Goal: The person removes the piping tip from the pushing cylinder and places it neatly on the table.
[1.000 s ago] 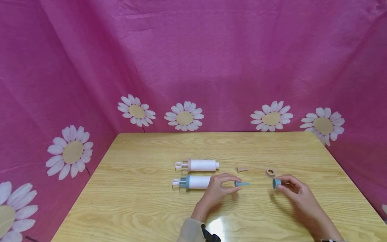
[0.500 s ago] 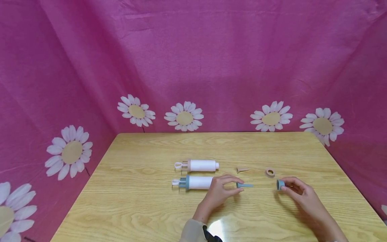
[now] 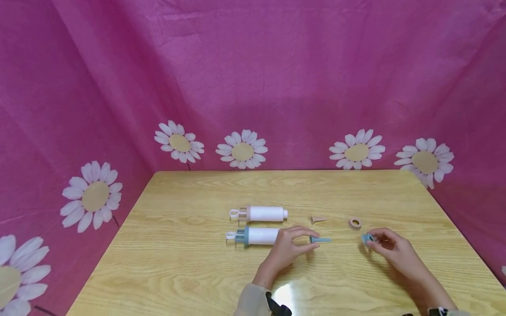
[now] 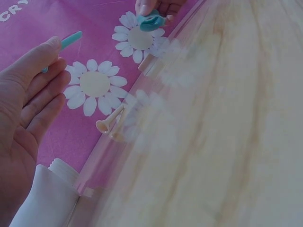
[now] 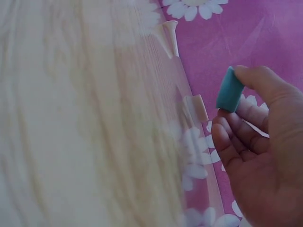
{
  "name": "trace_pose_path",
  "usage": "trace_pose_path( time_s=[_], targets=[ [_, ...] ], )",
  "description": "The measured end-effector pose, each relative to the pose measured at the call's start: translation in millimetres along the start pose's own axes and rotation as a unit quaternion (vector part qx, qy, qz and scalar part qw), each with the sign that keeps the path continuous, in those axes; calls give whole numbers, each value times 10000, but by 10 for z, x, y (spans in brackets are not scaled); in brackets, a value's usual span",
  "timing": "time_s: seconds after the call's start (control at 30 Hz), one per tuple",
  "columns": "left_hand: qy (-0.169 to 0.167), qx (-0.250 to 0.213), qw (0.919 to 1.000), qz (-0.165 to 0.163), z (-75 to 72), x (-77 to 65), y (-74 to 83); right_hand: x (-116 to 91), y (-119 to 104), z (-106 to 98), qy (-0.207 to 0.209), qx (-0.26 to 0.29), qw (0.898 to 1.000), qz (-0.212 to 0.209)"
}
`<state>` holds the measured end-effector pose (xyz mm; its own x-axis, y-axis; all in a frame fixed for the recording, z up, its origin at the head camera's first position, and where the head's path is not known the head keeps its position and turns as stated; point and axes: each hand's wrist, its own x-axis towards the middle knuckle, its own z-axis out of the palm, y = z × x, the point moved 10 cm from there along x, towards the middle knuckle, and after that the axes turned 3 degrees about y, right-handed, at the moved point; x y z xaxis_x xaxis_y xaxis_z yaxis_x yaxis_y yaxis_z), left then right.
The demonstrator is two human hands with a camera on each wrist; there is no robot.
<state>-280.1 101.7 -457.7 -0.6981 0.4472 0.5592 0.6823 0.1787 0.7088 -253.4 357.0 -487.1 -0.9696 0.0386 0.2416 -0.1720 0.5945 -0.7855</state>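
Observation:
My left hand (image 3: 286,250) pinches a slim teal nozzle (image 3: 323,240) by its wide end, thin tip pointing right. Its tip also shows past the thumb in the left wrist view. Between thumb and fingers my right hand (image 3: 398,256) grips a teal ring cap (image 5: 230,92), tilted, just above the table. Behind the left hand lies an icing syringe with a white barrel (image 3: 261,236) and teal collar; the hand hides its right end. A second white syringe (image 3: 266,213) with a beige collar lies parallel, farther back.
A beige nozzle (image 3: 318,219) and a beige ring cap (image 3: 351,225) lie on the wooden table (image 3: 189,272), beyond the hands. Pink cloth (image 3: 276,87) with daisies hangs round the table's back and sides.
The teal ring cap has shifted slightly right and turned in my right hand. My left hand, with the teal nozzle, has moved a little to the right.

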Motion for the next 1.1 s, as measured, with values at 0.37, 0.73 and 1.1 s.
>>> trace_pose_path(
  time_s=[0.37,0.73,1.1],
  targets=[
    [-39,55,10000,-31,4,-4,1,53,115,74,-268,-796,9965,59],
    [-117,70,9999,10,27,5,11,84,83,121,-273,-1185,9922,-264],
    [-337,329,9986,-220,91,7,5,82,28,134,-156,-1060,9926,-567]
  ],
)
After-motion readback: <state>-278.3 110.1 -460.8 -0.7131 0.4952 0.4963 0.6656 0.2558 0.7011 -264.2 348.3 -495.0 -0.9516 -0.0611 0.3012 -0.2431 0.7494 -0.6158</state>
